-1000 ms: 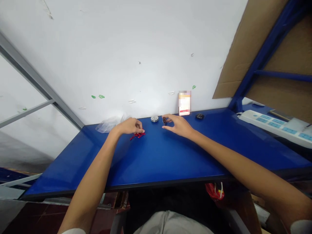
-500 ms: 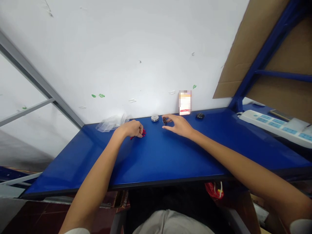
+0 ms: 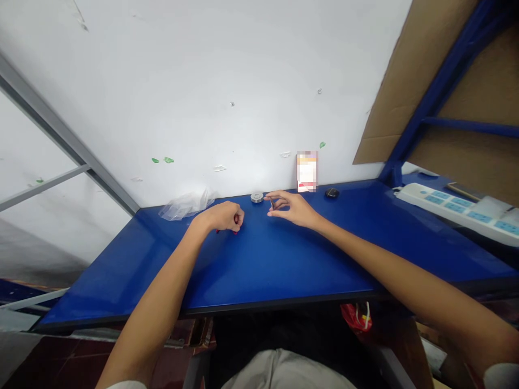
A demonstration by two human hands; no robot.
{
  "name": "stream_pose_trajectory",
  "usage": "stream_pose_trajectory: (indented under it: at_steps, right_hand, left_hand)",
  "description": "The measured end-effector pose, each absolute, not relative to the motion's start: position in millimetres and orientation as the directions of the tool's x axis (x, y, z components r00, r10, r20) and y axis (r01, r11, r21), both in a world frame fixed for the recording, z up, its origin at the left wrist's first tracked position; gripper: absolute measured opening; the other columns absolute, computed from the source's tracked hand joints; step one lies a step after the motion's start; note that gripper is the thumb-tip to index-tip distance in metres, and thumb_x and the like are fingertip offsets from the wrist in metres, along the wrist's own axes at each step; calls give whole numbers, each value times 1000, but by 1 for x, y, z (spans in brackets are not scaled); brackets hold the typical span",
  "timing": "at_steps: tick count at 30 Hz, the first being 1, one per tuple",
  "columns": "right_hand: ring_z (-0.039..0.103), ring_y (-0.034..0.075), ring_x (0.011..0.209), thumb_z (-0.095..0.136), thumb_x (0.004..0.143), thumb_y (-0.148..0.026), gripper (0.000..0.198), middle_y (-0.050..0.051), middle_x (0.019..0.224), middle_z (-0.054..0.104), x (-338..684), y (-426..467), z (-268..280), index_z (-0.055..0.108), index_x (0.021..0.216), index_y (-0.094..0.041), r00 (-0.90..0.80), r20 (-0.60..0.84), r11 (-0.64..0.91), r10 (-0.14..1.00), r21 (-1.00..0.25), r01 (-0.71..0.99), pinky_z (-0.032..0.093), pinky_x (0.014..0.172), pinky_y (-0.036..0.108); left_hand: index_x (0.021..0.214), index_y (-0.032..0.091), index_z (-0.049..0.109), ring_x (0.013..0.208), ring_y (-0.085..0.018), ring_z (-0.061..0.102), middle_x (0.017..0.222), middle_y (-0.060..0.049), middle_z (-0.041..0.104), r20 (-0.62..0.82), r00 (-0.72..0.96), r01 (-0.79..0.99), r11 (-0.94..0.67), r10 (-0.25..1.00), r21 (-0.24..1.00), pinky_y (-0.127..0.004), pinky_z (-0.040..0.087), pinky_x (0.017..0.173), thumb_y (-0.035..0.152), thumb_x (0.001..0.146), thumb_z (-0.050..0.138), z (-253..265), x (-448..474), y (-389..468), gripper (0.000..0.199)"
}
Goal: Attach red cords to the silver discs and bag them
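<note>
Curling over red bits (image 3: 235,232) on the blue table (image 3: 284,259), the left hand (image 3: 221,216) is mostly covering them; its grip cannot be told. The right hand (image 3: 298,209) is pinching a small dark piece (image 3: 272,204) near a metal disc (image 3: 257,198).

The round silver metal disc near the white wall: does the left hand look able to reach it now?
Probably yes: the left hand is near the round silver metal disc and no object shows between them, though it may need to leave the thin red pieces under it.
</note>
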State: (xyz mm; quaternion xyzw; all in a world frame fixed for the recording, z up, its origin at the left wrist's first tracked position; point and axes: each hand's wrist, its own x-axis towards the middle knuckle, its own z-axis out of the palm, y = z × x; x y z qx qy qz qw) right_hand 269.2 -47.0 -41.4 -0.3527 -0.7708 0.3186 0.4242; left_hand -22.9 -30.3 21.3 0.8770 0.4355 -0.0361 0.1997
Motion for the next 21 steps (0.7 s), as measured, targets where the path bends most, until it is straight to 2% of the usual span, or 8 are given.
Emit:
stream_pose_trajectory:
  at_steps: [2, 4, 8, 11, 16, 21]
  right_hand:
    - [80, 22, 100, 88, 84, -43, 53, 9, 141, 74, 266, -49, -42, 70, 131, -28, -401, 399, 493, 825, -855, 164, 63, 102, 45]
    - [80, 21, 98, 88, 82, -42, 52, 9, 146, 71, 264, -49, -44, 70, 129, -27, -401, 380, 464, 833, -876, 133, 64, 101, 45]
    - [79, 20, 93, 89, 81, -41, 53, 10, 143, 73, 265, -46, -48, 70, 129, -27, -400, 365, 453, 841, -879, 150, 64, 99, 45]
    - [78, 19, 91, 89, 81, -41, 53, 10, 141, 73, 266, -44, -50, 70, 128, -26, -380, 363, 448, 851, -879, 163, 65, 96, 43]
    - [77, 17, 88, 90, 81, -41, 54, 10, 139, 74, 266, -42, -50, 70, 129, -25, -342, 350, 418, 872, -896, 151, 65, 91, 39]
    - [76, 17, 85, 89, 83, -43, 53, 10, 135, 77, 266, -42, -50, 70, 128, -24, -322, 341, 408, 883, -897, 168, 65, 90, 40]
  left_hand:
    - [76, 22, 78, 50, -13, 58, 84, -3, 76, -246, 633, 768, -554, 734, 322, -25, 38, 45, 21, 72, 72, 23, -23, -32, 6]
    - [82, 21, 79, 52, -13, 59, 90, -4, 78, -276, 596, 798, -522, 754, 300, -25, 39, 46, 23, 72, 74, 24, -24, -31, 11]
    - [96, 22, 81, 64, -15, 66, 95, -3, 79, -337, 530, 848, -471, 778, 243, -23, 45, 54, 22, 70, 81, 22, -30, -26, 26]
    - [100, 24, 82, 69, -15, 68, 96, -2, 79, -372, 534, 845, -479, 759, 237, -22, 45, 56, 21, 71, 81, 18, -33, -21, 29]
    - [89, 23, 82, 65, -14, 66, 90, -2, 78, -321, 601, 799, -537, 732, 271, -23, 44, 58, 30, 78, 79, 12, -34, -18, 13]
    - [87, 23, 80, 57, -14, 62, 82, -1, 77, -234, 630, 764, -537, 740, 357, -25, 44, 58, 38, 84, 75, 13, -34, -17, 16]
